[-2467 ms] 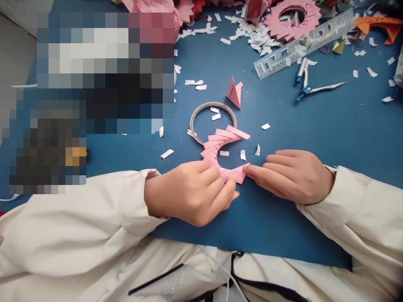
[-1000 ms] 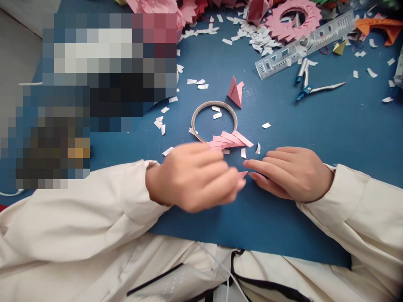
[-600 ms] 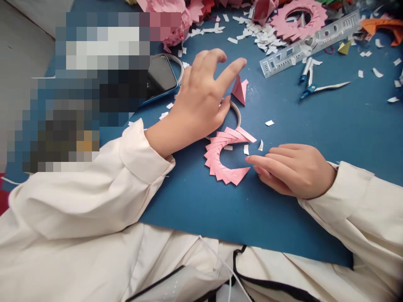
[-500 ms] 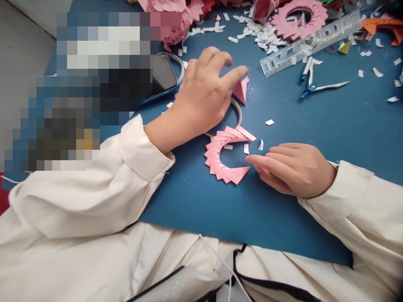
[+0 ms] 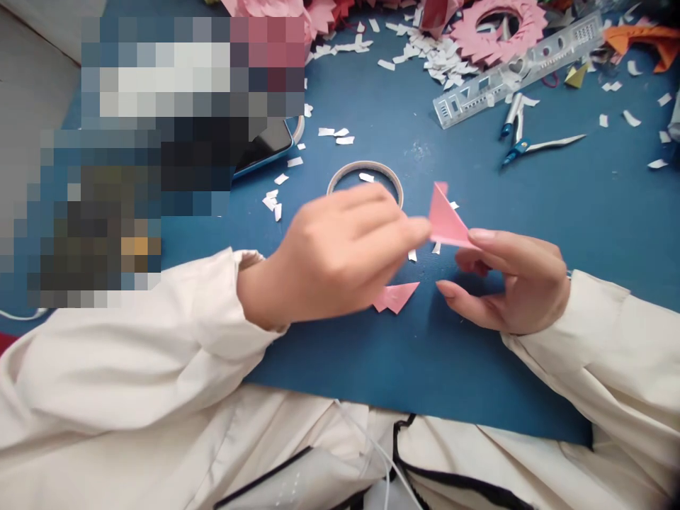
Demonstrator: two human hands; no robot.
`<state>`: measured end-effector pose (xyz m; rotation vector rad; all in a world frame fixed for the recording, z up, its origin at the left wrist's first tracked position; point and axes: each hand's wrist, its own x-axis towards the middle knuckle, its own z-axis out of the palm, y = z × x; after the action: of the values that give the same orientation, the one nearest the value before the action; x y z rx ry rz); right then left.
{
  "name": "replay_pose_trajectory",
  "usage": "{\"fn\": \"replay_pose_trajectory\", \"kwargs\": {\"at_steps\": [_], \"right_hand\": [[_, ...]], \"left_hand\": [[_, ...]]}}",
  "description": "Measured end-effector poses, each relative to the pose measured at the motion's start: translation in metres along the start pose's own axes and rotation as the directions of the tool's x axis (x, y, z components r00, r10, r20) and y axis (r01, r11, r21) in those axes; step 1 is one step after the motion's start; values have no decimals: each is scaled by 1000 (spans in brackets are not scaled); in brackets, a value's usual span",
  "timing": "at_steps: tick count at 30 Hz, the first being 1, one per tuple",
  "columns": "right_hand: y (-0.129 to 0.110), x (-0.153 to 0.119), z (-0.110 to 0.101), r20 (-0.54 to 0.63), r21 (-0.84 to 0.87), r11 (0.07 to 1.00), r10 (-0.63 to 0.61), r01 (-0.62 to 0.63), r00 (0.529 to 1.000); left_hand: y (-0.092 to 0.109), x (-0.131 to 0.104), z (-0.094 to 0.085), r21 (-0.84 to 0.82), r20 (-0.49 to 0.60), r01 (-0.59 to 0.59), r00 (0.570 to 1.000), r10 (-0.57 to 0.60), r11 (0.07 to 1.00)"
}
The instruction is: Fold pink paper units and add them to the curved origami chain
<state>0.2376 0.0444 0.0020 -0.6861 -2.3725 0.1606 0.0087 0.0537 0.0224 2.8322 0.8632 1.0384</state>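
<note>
My left hand (image 5: pixel 345 258) pinches a folded pink paper piece (image 5: pixel 446 218) by its left corner, holding it above the table. On the other side, my right hand (image 5: pixel 507 280) has its fingers apart, and a fingertip meets the paper's right corner. Beneath my left hand lies a curved chain of folded pink paper (image 5: pixel 396 296); only its lower end shows, the rest is covered. Just behind the hand, a roll of tape (image 5: pixel 366 166) lies flat, partly hidden.
A clear plastic ruler (image 5: pixel 518 71) and a blue-and-silver compass (image 5: pixel 518 145) lie at the back right. Behind them is a pink folded-paper ring (image 5: pixel 462 39). White paper scraps (image 5: pixel 433 57) are scattered about. A phone (image 5: pixel 270 145) lies at the left.
My left hand has picked up the pink paper piece and brought it right and nearer, over the curved chain. My right hand has opened its fingers and touches the piece.
</note>
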Motion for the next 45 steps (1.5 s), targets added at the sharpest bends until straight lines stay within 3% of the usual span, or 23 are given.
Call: {"fn": "replay_pose_trajectory", "kwargs": {"at_steps": [2, 6, 11, 15, 17, 20, 27, 30, 33, 36, 38, 42, 45], "right_hand": [[1, 2, -1, 44, -22, 999, -34, 35, 998], [3, 4, -6, 113, -54, 990, -125, 131, 986], [3, 5, -10, 21, -76, 989, -126, 127, 992], [1, 6, -8, -15, 18, 995, -96, 96, 995], [-2, 5, -7, 22, 158, 987, 15, -18, 1000], [-7, 2, -8, 128, 303, 923, 206, -236, 970], [-15, 6, -11, 92, 249, 877, 401, -411, 911], [-13, 8, -11, 159, 316, 840, 410, -440, 898], [-11, 7, -12, 245, 453, 747, 420, -487, 874], [-11, 3, -10, 336, 592, 602, 420, -536, 843], [-11, -1, -8, 335, 654, 545, 413, -524, 847], [-12, -1, -7, 282, 635, 585, 434, -505, 856], [-10, 3, -9, 280, 532, 728, 331, -432, 901]], "left_hand": [[8, -4, 1, -113, 17, -40, 999, 42, 993], [11, -6, -1, -211, 45, 38, 999, -29, 977], [9, -3, -17, 142, 332, -77, 943, 26, 987], [12, -7, -24, 109, 472, -100, 881, 37, 989], [13, -10, -21, 80, 455, -124, 887, 74, 989], [11, -12, -12, 61, 384, -174, 913, 138, 983], [0, -11, 2, 93, 281, -146, 953, 115, 985], [1, -11, 0, 91, 221, -127, 970, 105, 988], [3, -11, -3, 116, 149, -99, 985, 82, 988], [3, -11, -3, 160, 151, -104, 985, 79, 982], [3, -11, -3, 183, 172, -109, 982, 78, 977], [2, -12, -3, 192, 157, -102, 985, 72, 976], [1, -13, -1, 175, 118, -121, 988, 101, 977]]}}
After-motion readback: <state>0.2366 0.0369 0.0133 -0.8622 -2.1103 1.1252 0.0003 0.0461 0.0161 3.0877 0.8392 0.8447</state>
